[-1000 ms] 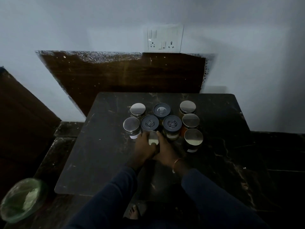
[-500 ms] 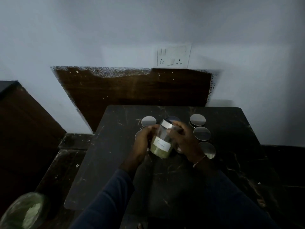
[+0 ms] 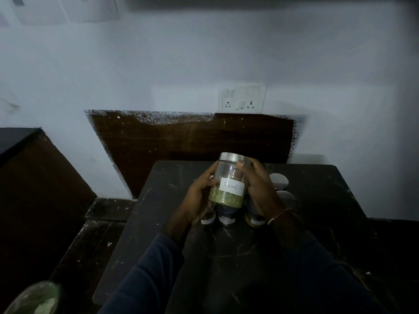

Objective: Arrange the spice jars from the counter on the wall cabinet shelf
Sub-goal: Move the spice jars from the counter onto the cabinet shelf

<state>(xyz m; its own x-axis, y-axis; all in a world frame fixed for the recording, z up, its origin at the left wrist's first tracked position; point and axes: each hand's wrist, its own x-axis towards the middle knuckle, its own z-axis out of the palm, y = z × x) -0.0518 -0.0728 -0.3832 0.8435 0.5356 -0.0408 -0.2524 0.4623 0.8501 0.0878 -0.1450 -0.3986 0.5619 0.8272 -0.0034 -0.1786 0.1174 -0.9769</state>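
Fennel jar (image 3: 229, 177) is up off the dark counter (image 3: 260, 257), tilted slightly, held above its back middle. The left hand (image 3: 197, 200) is wrapped round the jar's left side and the right hand (image 3: 260, 189) grips the right side, thumb up by the metal lid (image 3: 233, 157). Other jars (image 3: 226, 216) sit on the counter right underneath, and two shiny lids (image 3: 278, 180) show just past the right hand, toward the right edge.

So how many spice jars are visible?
6: the fennel jar between left hand and right hand; three jars on the counter beneath; two jars at right; others may be hidden.
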